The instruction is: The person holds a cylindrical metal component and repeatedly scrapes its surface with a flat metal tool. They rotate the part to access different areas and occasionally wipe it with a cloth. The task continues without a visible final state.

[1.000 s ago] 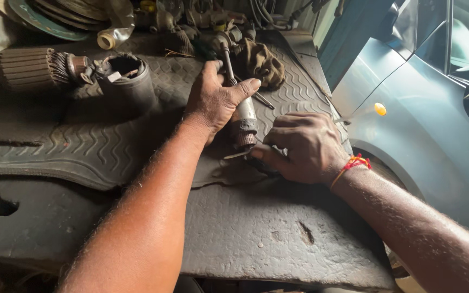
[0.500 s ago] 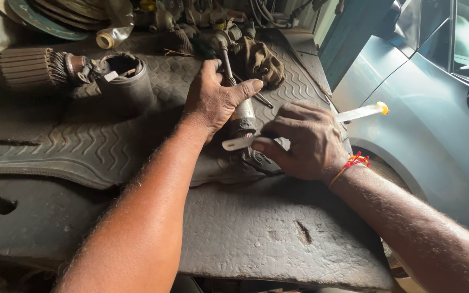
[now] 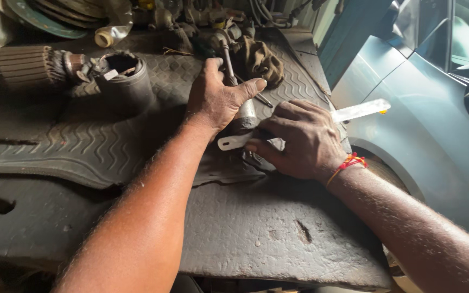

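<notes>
Head view: left hand (image 3: 215, 97) grips grey metal cylinder part (image 3: 245, 115) on table (image 3: 234, 239); right hand (image 3: 299, 141) now holds flat pale metal bar (image 3: 354, 111), raised since a second ago.

A dark, pitted worktop (image 3: 278, 244) carries ribbed rubber mats (image 3: 82, 146); on these, far left, lie a ribbed boot (image 3: 20, 68) and a metal cup (image 3: 123, 78); a rag (image 3: 261, 62) lies far centre.

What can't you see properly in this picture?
Head view:
- Metal part: mostly hidden under the left hand.
- Flat pale tool: its middle is covered by the right hand.
- Clutter at the top: cut off by the edge.
- Car: cut off at the right.
</notes>
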